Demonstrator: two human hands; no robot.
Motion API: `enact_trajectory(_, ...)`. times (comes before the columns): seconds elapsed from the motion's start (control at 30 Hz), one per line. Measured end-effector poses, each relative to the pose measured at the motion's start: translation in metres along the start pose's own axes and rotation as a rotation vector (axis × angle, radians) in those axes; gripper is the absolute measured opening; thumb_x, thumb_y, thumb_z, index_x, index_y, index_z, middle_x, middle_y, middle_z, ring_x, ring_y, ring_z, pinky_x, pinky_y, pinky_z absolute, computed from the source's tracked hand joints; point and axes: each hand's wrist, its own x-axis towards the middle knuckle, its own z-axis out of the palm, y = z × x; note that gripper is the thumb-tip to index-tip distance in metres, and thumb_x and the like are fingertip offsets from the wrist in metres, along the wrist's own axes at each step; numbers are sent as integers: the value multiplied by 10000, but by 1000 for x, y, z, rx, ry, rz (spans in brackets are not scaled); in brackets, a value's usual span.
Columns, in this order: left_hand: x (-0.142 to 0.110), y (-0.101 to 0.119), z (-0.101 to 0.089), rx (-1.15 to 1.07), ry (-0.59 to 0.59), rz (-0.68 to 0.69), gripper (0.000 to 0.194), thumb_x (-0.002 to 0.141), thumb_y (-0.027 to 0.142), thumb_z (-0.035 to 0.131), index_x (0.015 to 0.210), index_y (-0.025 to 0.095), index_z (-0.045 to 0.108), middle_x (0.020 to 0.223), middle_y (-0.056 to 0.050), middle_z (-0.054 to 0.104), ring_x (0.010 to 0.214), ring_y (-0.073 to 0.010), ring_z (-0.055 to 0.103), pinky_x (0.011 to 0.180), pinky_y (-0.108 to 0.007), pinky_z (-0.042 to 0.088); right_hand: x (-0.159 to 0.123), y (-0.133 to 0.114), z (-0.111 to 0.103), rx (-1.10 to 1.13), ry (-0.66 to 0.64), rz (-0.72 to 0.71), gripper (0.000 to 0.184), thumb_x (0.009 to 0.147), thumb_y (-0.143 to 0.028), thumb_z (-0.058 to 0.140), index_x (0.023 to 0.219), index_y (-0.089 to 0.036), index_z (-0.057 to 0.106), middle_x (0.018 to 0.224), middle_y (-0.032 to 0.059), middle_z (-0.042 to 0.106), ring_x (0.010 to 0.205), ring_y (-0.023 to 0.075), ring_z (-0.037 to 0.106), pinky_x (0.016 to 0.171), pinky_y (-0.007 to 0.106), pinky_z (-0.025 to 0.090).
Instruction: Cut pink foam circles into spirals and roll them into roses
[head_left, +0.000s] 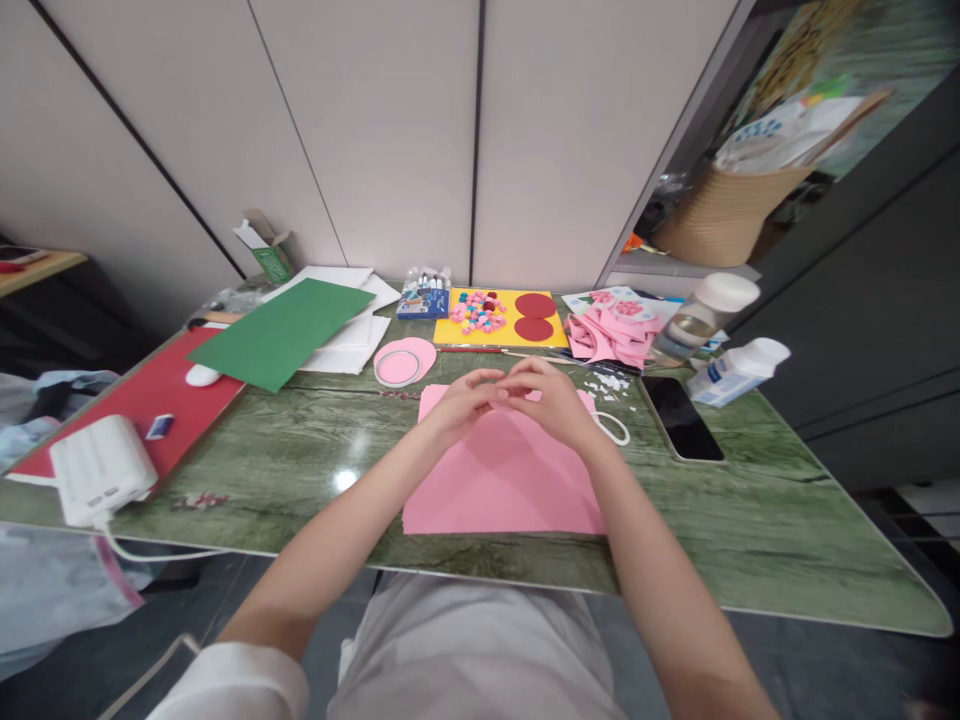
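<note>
My left hand [459, 404] and my right hand [551, 397] meet fingertip to fingertip above the far edge of a pink paper sheet [504, 478] lying on the green table [315, 450]. Both hands have their fingers curled into a pinch around something small that I cannot make out. Small white paper scraps [609, 382] lie just right of my right hand, beside a white ring [616, 430].
A yellow sheet [501, 318] with two red circles and several small pink and blue pieces lies at the back. Nearby are pink scraps [611, 335], a pink disc with tape ring [401, 362], green paper [281, 330], red sheet [142, 400], a phone [681, 418], two bottles [701, 315] and a white box [101, 468].
</note>
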Motion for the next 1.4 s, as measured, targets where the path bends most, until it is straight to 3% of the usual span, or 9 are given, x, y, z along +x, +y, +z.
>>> enact_trajectory(0.17,-2,3,0,49,-50,0,364,525,59,729,865,133,621,728,-31,664,664,-130,606,701,-283,417,-1,-1,-2,-5,-76,-6,129,795,-235,582,876,-264,677,872,15,503,719,127,511,646,273,443)
enact_trajectory(0.47,-6,-4,11,-55,18,-5,308,596,150,721,887,158,623,805,-20,648,708,-92,574,684,-231,387,2,-1,8,0,124,57,79,712,-143,593,750,-207,616,830,4,487,659,116,483,594,263,415)
enact_trajectory(0.67,-7,-7,14,-80,43,-22,303,574,138,725,859,149,623,783,-24,648,693,-99,568,667,-235,380,2,-5,13,-12,148,79,119,683,-95,582,692,-201,530,773,-11,479,640,115,467,581,249,397)
enact_trajectory(0.93,-3,-2,8,-86,44,3,301,553,99,714,835,160,625,702,12,632,654,-91,566,668,-238,376,2,-2,4,-9,59,49,91,748,-193,604,826,-227,637,830,8,547,676,125,522,610,264,420)
enact_trajectory(1.13,-2,0,4,-56,-24,-6,332,544,39,681,851,156,631,692,-5,643,687,-124,588,679,-255,388,0,-1,0,-9,-50,1,123,776,-219,596,866,-255,672,838,6,544,683,121,514,625,266,428)
enact_trajectory(1.4,-6,-2,10,-130,4,-14,304,599,94,701,885,158,617,784,-9,647,719,-97,586,685,-225,389,2,0,8,-39,133,18,113,741,-163,610,811,-224,675,842,13,514,695,121,500,615,257,423)
